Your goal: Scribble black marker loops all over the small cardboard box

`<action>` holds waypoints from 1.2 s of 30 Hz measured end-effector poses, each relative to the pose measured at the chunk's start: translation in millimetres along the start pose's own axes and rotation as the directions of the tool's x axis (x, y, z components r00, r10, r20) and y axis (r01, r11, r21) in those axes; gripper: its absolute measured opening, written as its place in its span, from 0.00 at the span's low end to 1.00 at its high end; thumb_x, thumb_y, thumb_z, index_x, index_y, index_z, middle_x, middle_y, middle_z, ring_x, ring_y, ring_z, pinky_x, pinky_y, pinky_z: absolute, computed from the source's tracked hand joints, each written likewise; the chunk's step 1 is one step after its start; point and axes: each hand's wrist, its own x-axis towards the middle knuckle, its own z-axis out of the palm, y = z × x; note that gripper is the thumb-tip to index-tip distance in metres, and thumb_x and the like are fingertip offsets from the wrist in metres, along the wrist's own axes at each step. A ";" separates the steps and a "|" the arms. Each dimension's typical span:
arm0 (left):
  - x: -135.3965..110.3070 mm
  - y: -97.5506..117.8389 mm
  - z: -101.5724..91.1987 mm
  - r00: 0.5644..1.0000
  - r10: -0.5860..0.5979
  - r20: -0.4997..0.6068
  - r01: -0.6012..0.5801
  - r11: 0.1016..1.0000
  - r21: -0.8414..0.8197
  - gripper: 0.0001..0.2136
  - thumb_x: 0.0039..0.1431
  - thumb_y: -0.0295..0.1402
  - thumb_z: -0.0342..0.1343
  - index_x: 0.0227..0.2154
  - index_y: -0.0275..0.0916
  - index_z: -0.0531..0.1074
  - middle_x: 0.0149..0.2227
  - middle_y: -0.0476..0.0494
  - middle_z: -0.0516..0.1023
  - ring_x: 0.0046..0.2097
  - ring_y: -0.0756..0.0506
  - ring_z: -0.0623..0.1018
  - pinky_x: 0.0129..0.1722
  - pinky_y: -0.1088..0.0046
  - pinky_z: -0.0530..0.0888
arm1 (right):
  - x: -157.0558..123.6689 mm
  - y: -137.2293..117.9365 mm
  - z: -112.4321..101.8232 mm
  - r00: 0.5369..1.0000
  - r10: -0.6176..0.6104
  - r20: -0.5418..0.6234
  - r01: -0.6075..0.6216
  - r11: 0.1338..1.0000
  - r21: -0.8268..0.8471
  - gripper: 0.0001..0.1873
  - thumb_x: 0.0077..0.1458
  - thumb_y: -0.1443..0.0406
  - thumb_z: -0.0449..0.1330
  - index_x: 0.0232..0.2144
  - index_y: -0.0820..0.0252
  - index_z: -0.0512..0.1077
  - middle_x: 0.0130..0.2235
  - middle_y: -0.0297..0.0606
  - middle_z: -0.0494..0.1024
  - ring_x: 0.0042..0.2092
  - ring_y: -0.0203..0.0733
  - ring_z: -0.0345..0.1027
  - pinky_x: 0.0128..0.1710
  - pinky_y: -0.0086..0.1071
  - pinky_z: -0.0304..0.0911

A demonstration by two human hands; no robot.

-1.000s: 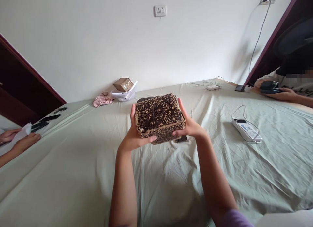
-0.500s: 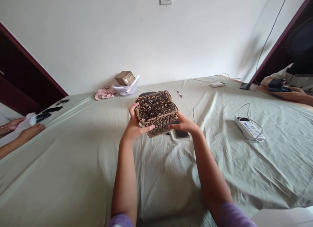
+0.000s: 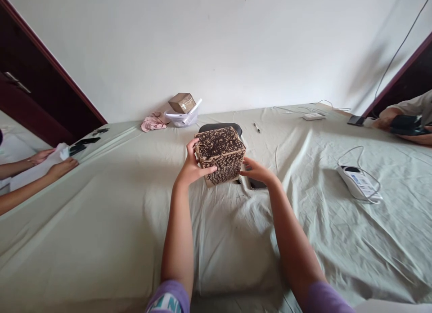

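One left hand [image 3: 194, 167] and one right hand [image 3: 258, 171] held one scribble-covered box [image 3: 220, 156] at center. Above it lay one pen [image 3: 257, 127]. Upper center showed one cardboard box [image 3: 182, 103], one plastic tub [image 3: 177, 119] and one pink cloth [image 3: 153, 122]. Right of center sat one power strip [image 3: 358, 183]. Two other hands [image 3: 60, 167] showed at far left.

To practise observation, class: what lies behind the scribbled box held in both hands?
A dark flat object shows behind the box, which covers the rest of it.
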 end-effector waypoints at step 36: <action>1.6 -46.4 -16.4 0.983 -0.179 0.042 0.183 0.978 -0.103 0.50 0.52 0.53 0.76 0.67 0.59 0.47 0.76 0.37 0.54 0.76 0.31 0.62 0.76 0.44 0.63 | 8.9 19.7 61.3 0.961 0.152 -0.231 -0.243 0.863 -0.443 0.15 0.64 0.59 0.65 0.51 0.55 0.81 0.47 0.39 0.84 0.53 0.50 0.76 0.46 0.36 0.65</action>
